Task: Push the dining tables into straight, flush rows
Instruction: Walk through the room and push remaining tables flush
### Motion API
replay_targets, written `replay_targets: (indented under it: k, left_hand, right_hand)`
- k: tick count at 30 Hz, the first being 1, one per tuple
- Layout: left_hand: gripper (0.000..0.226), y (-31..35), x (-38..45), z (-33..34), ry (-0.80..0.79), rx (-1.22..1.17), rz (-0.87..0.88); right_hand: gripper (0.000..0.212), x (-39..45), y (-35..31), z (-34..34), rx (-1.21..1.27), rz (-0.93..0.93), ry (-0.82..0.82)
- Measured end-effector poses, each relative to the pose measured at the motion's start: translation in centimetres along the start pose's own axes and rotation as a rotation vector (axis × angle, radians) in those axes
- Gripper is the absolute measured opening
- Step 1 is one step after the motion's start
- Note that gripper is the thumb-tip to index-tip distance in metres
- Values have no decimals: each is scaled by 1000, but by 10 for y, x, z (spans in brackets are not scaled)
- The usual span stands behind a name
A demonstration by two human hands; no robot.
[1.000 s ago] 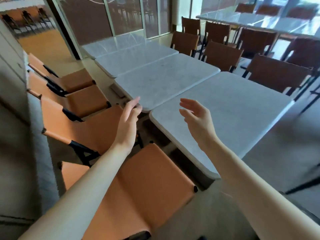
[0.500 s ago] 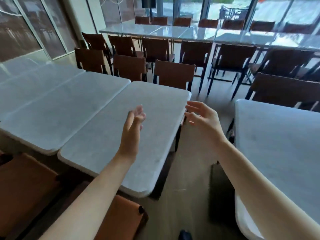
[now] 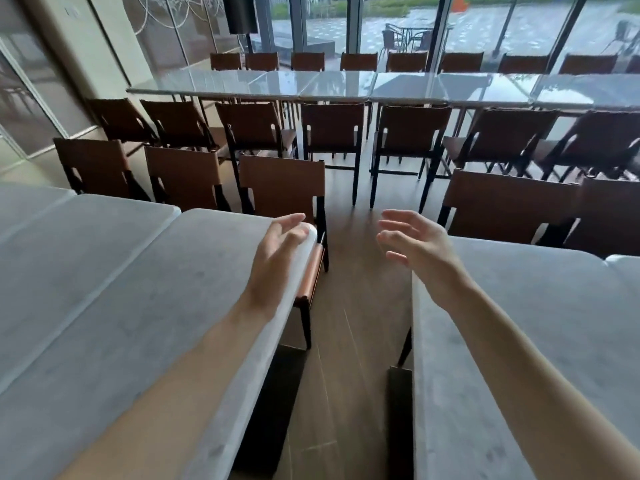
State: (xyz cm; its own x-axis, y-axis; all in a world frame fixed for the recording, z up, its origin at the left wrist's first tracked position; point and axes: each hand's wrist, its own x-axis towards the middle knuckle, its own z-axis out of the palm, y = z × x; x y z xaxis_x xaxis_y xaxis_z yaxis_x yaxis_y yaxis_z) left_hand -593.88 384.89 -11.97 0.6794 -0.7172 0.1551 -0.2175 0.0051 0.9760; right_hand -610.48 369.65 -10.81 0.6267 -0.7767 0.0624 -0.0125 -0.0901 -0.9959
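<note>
A grey marble-topped dining table fills the lower left, flush against another table further left. A second grey table fills the lower right, with a floor gap between the two. My left hand hovers over the far right corner of the left table, fingers relaxed, holding nothing. My right hand hangs over the gap by the far left corner of the right table, fingers spread and empty.
Brown chairs stand along the far sides of both tables. A chair arm juts out at the left table's right edge. A long glossy table row with more chairs runs across the back by the windows. Wooden floor shows in the gap.
The view has swung right from the left row to the gap between two tables. Both hands stayed raised and empty, now spread further apart over the two table corners.
</note>
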Motion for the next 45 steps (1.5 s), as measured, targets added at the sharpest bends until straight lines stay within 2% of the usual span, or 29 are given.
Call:
replay_targets:
  k: [6, 12, 21, 29, 38, 45]
  left_hand:
    - [46, -15, 71, 33, -73, 58, -23]
    - [47, -31, 166, 34, -118, 102, -24]
    - [45, -53, 303, 10, -28, 3, -47]
    - [39, -61, 394, 15, -48, -47, -43]
    - [35, -82, 520, 52, -56, -68, -46]
    - [37, -87, 640, 120, -81, -13, -63]
  right_hand:
    - [30, 59, 28, -30, 21, 25, 46]
    - [32, 151, 48, -7, 58, 26, 81]
    - [29, 284, 37, 30, -11, 53, 54]
    - [26, 377, 25, 34, -56, 54, 53]
    - [24, 508, 43, 7, -64, 53, 31]
    - [21, 634, 51, -47, -65, 64, 29]
